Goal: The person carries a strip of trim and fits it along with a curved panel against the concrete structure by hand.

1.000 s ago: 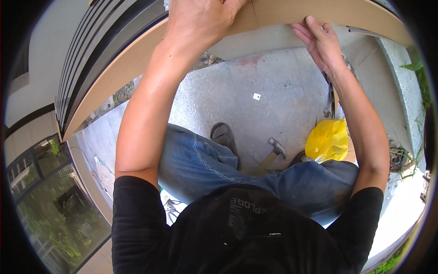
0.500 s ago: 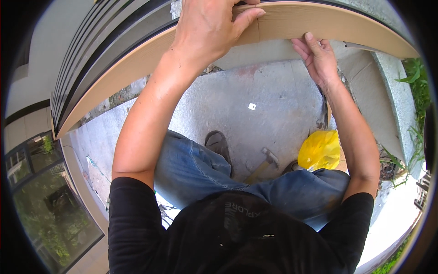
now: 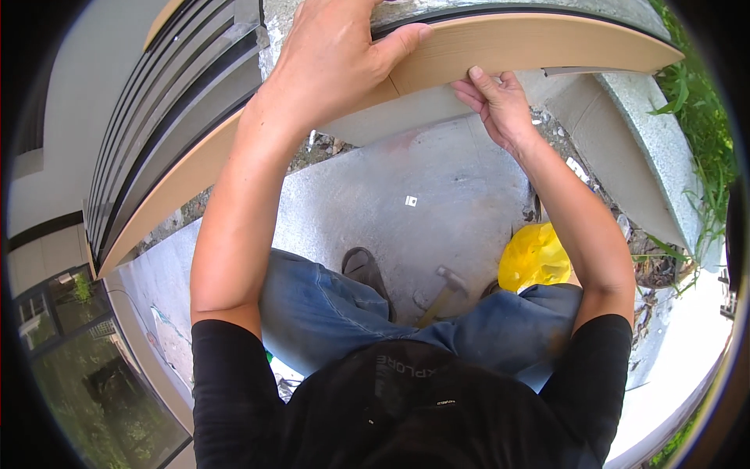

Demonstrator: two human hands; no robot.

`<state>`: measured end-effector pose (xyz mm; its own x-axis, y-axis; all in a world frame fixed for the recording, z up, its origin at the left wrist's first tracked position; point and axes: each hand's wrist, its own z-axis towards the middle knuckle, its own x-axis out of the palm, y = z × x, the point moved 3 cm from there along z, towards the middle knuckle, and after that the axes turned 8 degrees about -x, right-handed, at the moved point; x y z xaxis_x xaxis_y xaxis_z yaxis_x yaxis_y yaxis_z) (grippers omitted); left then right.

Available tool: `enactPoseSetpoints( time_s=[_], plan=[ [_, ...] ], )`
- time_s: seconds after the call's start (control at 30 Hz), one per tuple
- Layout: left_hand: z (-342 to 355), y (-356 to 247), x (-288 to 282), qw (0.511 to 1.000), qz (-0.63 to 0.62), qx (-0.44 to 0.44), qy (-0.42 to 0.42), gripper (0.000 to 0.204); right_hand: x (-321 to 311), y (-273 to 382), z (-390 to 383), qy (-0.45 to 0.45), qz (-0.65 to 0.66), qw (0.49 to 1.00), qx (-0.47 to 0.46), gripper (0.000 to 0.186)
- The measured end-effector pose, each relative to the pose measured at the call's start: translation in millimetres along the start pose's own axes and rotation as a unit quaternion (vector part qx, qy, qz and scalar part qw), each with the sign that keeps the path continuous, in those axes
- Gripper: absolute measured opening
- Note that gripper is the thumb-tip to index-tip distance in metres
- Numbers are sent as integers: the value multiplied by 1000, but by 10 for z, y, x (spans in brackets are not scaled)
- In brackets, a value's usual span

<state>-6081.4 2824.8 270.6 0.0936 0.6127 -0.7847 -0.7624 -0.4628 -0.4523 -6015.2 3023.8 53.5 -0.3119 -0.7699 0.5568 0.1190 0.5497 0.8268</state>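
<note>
A long tan wood-grain plank (image 3: 539,39) with a dark strip along its back edge curves across the top of the view. A narrow seam crosses it between my hands. My left hand (image 3: 332,66) is closed over its upper edge, thumb lying on the front face; the other fingertips are hidden or cut off by the frame. Below the lower edge, to the right of the seam, my right hand (image 3: 500,105) has its thumb against the plank and its fingers loosely curled, partly out of sight.
On the grey slab (image 3: 375,172) between my legs lie a hammer (image 3: 445,293) and a small white piece (image 3: 411,201). A yellow plastic bag (image 3: 535,256) is beside my right leg. Dark slats (image 3: 164,102) stand left, a stone edge (image 3: 652,141) and grass right.
The view has shifted, so the plank, slab and both hands appear farther left. My left thumb sits slightly farther right of the seam. Both hands stay at the plank.
</note>
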Motion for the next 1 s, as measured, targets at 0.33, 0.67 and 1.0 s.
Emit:
enactPoseSetpoints(
  time_s=[0.33,0.67,1.0],
  plan=[
    [1004,-590,733,940,80,254,211,69,59,38,-7,4,26,1000,3,33],
    [1260,-128,1037,926,-49,271,259,74,-21,-43,3,-10,-19,1000,5,34],
    [1282,-60,1100,918,-124,256,276,76,-11,-77,5,-4,-14,1000,0,35]
  ],
)
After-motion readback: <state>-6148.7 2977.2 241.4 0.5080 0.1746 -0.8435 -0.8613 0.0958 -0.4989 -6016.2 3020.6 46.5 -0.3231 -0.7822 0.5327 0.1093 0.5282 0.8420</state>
